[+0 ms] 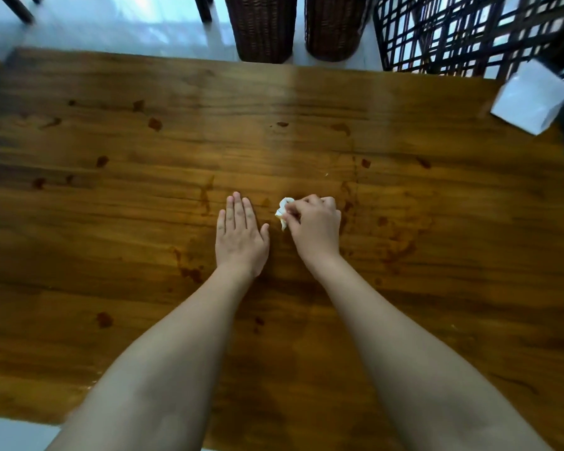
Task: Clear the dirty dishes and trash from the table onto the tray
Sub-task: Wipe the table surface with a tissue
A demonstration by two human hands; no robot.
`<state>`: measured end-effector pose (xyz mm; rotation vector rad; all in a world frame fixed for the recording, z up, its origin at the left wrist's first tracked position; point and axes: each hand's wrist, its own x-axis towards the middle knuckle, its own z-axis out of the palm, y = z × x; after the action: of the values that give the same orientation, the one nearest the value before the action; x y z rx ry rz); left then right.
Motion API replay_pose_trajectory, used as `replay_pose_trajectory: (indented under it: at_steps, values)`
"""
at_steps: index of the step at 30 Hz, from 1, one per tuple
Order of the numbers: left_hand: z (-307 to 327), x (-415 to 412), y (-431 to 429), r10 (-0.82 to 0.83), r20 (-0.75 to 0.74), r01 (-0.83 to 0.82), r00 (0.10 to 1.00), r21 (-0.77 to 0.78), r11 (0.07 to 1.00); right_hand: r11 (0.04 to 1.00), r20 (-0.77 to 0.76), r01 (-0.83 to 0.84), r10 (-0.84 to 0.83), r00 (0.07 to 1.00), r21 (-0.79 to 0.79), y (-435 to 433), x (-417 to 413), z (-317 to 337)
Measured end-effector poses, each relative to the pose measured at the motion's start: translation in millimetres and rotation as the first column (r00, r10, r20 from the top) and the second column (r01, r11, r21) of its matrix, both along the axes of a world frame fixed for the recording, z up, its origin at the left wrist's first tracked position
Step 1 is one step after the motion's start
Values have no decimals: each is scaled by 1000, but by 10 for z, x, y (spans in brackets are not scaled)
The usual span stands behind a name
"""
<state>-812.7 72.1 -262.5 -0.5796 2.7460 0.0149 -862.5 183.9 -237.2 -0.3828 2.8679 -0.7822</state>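
The fingers of my right hand point(315, 227) are pinched round a crumpled napkin point(284, 211) at the middle of the desk point(111, 222); my left hand point(241, 236) lies flat and empty just beside it. I see no dishes, only stains point(189, 271), and no tray, so I judge this scrap nearly the last to go.

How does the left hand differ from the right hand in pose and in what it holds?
The left hand lies flat with straight fingers; the right hand has curled fingers. The left hand holds nothing; the right hand pinches a crumpled white tissue. Both are over the stained wooden table.
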Motion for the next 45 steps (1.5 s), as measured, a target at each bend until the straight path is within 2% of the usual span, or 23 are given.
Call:
replay_pose_trajectory:
  at_steps: [6, 13, 24, 32, 45]
  values:
    - [-113, 32, -44, -1, -92, 7, 996, 63, 998, 990, -28, -136, 137, 990, 25, -289, -217, -178]
    - [-131, 24, -44, 15, -102, -5, 995, 100, 995, 989, -47, -150, 150, 988, 17, -480, -433, -253]
    - [-100, 23, -72, -25, -83, 35, 996, 119, 992, 1000, -43, -11, 12, 999, 19, 183, 237, -257]
    - [-99, 34, -70, -30, -87, 39, 996, 105, 994, 998, -4, 59, -59, 998, 33, 44, 69, -230]
    - [-147, 33, -67, -27, -112, 35, 993, 65, 997, 997, -107, 78, -74, 991, 26, 284, 499, -271]
